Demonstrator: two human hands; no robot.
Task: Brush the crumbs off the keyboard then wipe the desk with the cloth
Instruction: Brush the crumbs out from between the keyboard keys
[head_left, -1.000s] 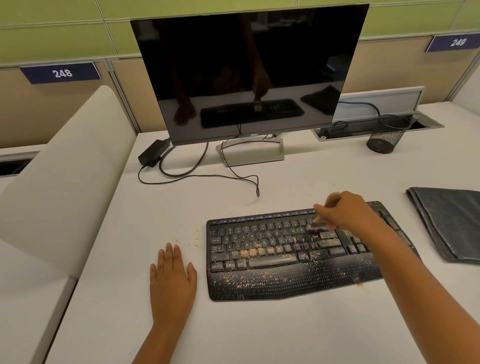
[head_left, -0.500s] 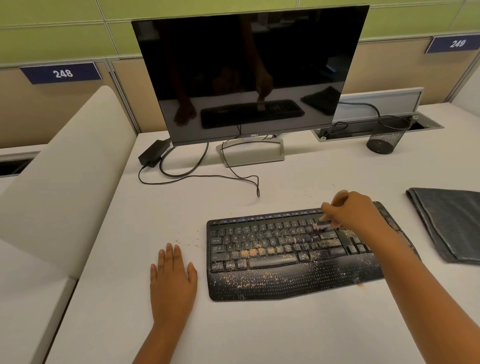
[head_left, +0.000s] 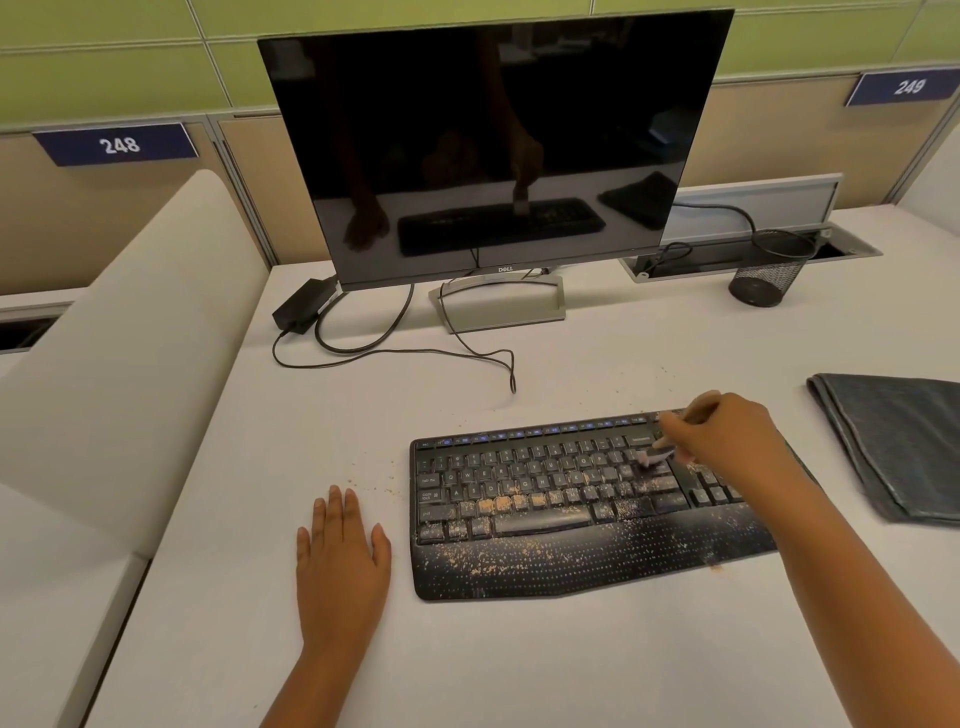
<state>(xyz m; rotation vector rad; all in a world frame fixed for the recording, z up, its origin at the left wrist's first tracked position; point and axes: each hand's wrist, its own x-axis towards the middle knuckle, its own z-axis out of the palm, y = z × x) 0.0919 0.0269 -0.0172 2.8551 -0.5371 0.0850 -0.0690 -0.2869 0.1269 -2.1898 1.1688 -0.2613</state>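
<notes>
A black keyboard (head_left: 545, 509) lies on the white desk (head_left: 519, 654), sprinkled with tan crumbs (head_left: 498, 504) over its lower keys and palm rest. My right hand (head_left: 727, 436) grips a small brush (head_left: 655, 457) with a pale handle; its bristles touch the upper right keys. My left hand (head_left: 340, 558) rests flat on the desk, fingers straight, just left of the keyboard. A folded dark grey cloth (head_left: 904, 441) lies to the right, apart from both hands.
A dark monitor (head_left: 493, 145) on a silver stand stands behind the keyboard. A black power brick (head_left: 304, 306) and loose cables (head_left: 405, 353) lie behind left. A black mesh cup (head_left: 769, 270) stands back right. A few crumbs (head_left: 384, 488) dot the desk left of the keyboard.
My right hand with the brush has shifted slightly right and back along the upper keys. My left hand has stayed where it was.
</notes>
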